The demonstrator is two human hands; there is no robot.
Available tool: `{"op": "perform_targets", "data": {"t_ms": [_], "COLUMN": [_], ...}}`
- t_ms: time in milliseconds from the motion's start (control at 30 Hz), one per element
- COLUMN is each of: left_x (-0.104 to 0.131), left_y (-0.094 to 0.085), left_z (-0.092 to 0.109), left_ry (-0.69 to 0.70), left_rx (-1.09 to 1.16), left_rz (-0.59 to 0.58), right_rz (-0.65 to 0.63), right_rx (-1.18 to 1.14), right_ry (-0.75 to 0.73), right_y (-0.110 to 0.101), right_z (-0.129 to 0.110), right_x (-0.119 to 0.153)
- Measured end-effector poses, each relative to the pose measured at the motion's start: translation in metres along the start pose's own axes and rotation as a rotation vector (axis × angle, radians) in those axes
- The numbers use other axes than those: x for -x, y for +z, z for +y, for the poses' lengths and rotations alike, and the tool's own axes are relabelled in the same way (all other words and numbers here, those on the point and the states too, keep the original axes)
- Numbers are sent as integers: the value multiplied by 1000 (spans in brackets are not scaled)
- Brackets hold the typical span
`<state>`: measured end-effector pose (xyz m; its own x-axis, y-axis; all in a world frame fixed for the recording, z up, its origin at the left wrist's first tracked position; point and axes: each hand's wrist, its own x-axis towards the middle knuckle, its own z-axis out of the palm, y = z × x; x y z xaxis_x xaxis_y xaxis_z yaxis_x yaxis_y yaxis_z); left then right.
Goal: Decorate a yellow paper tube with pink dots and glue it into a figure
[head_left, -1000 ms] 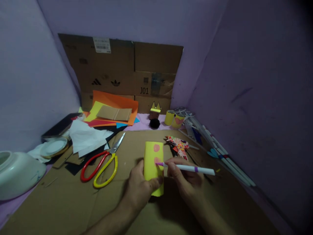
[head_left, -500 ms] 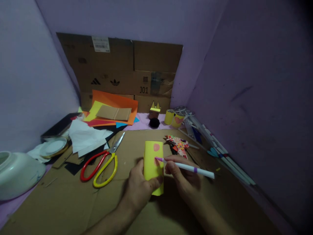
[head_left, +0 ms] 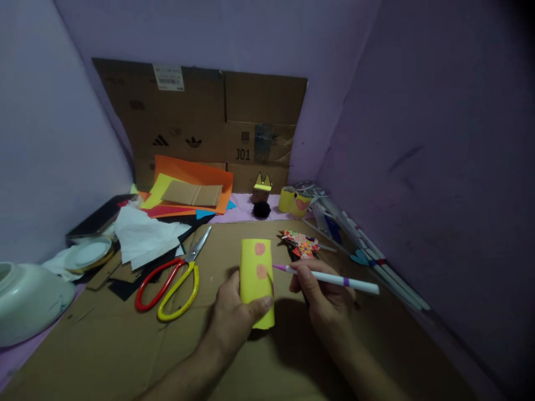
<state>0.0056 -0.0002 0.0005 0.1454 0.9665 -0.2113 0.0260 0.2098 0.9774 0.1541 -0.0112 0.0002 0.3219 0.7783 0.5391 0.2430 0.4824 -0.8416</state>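
Observation:
My left hand (head_left: 236, 312) is wrapped round the lower part of a yellow paper tube (head_left: 251, 284), its thumb across the front. Two pinkish-orange shapes, one above the other, show on the tube's upper half. My right hand (head_left: 324, 289) pinches a white marker (head_left: 326, 277) with a purple band. The marker's purple tip points left, close beside the tube's right edge. Behind my right hand lies a bundle with red and floral patterned paper (head_left: 301, 243).
Scissors (head_left: 191, 256) with red and yellow handles lie left of the tube. Beyond are white paper (head_left: 144, 231), coloured sheets (head_left: 217, 177), a black pompom (head_left: 261, 210) and small yellow rolls (head_left: 286, 200). A white bowl (head_left: 33, 301) stands far left; white rods (head_left: 388, 273) lie right.
The marker tip has moved right, off the lower pinkish shape, and my right hand has shifted away from the tube. The tube has turned slightly in my left hand.

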Motion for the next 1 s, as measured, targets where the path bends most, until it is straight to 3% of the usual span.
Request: {"op": "perform_targets", "data": {"t_ms": [433,1000], "left_x": [-1,-4], "left_y": [1,-1], "left_z": [0,-4], "left_ry": [-12,24], "left_rx": [38,-6], "left_rz": [-31,-16], "right_rz": [-74,-53], "right_rx": [-77,47], "right_ry": [-7,-21], "right_y": [6,6], "right_z": [7,2], "right_x": [4,0]}}
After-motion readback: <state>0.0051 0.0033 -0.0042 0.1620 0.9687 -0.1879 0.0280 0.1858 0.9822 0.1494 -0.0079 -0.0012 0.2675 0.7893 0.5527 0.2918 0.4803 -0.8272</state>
